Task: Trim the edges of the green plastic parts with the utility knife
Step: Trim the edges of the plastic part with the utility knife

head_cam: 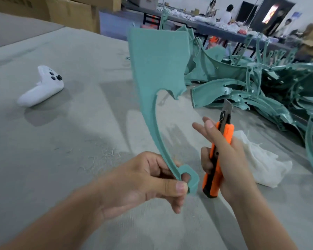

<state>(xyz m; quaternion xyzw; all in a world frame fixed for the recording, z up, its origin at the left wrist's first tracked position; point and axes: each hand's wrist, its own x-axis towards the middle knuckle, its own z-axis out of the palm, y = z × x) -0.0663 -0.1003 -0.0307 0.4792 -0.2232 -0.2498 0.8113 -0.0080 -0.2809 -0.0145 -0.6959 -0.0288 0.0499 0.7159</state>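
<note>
The green plastic part (pixel 157 60) stands upright over the surface (pixel 79 141). Your left hand (pixel 143 183) pinches its looped lower end, and your thumb hides part of the loop. Your right hand (pixel 231 159) grips the utility knife (pixel 227 134) with two fingers stretched out, its blade pointing up, clear of the part. Beyond lie a white cloth (pixel 257 159) and a pile of green parts (pixel 260 91), blurred and cut off at the right edge.

Teal-green flat plastic part (pixel 157 62); orange-and-black utility knife (pixel 217 159); white controller (pixel 42 87), black buttons; white crumpled cloth (pixel 260 159); grey tabletop (pixel 70 145).
</note>
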